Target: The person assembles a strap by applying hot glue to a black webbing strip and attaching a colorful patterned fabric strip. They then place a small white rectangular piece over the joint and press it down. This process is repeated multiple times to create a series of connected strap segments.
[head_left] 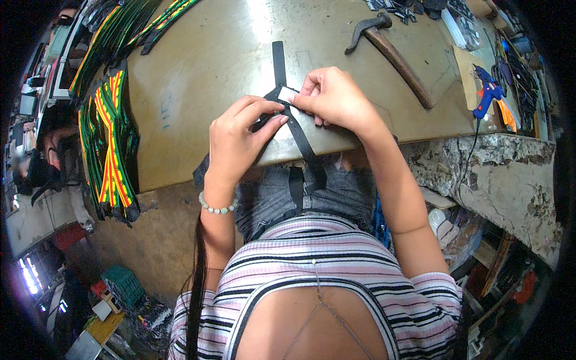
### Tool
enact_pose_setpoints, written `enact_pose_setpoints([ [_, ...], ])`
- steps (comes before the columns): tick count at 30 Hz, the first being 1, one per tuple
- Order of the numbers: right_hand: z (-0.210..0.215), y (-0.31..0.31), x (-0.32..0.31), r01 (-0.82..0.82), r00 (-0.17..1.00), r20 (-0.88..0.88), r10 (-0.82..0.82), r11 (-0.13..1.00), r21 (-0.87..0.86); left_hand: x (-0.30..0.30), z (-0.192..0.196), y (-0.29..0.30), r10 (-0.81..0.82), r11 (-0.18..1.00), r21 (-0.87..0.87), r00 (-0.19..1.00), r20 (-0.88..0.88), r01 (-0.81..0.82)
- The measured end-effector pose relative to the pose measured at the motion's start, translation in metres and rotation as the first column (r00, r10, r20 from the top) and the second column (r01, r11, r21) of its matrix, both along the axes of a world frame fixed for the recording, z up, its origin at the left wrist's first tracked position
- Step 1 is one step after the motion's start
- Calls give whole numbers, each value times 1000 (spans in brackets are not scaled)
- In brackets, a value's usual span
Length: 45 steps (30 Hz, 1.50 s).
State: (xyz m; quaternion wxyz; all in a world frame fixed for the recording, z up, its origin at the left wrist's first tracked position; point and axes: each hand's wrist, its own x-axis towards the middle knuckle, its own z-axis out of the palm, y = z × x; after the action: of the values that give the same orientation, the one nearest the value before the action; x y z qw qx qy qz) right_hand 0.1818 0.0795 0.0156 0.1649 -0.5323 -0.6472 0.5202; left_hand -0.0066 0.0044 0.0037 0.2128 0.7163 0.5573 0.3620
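Near the table's front edge, both hands meet over a black webbing strap (278,63). One end of it lies flat and points away from me, while another length runs toward me over the edge into my lap. A small white tag-like piece (287,94) sits on the black webbing where the fingertips meet. My left hand (237,133) is closed, thumb and forefinger pinching the webbing just left of that piece. My right hand (339,101) pinches at the right side of the white piece. The fingers partly hide how the webbing folds there.
A wooden-handled hammer (401,67) lies right of my hands on the worn table (192,78). Farther right is a blue glue gun (489,93) with a hanging cord. Bundled green, yellow and red straps (111,147) drape over the left edge. Small black parts (399,8) lie at the back.
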Motion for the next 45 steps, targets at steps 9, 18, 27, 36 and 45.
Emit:
enact_pose_setpoints([
  [9, -2, 0, 0, -8, 1000, 10, 8, 1000, 19, -22, 18, -14, -70, 986, -144, 995, 65, 79],
  [18, -2, -1, 0, -10, 999, -32, 11, 1000, 19, 27, 6, -54, -16, 992, 115, 938, -346, 59],
  [27, -1, -3, 0, -2, 1000, -16, 3, 1000, 26, 16, -3, -29, 162, 979, 154, 973, -163, -137],
  [36, -2, -2, 1, -15, 1000, -16, 16, 999, 29, 4, -10, 4, 122, 992, 33, 992, 9, -122],
  [45, -1, -3, 2, -24, 999, 31, 23, 999, 46, 9, -4, 17, 241, 958, -155, 970, -17, -241],
])
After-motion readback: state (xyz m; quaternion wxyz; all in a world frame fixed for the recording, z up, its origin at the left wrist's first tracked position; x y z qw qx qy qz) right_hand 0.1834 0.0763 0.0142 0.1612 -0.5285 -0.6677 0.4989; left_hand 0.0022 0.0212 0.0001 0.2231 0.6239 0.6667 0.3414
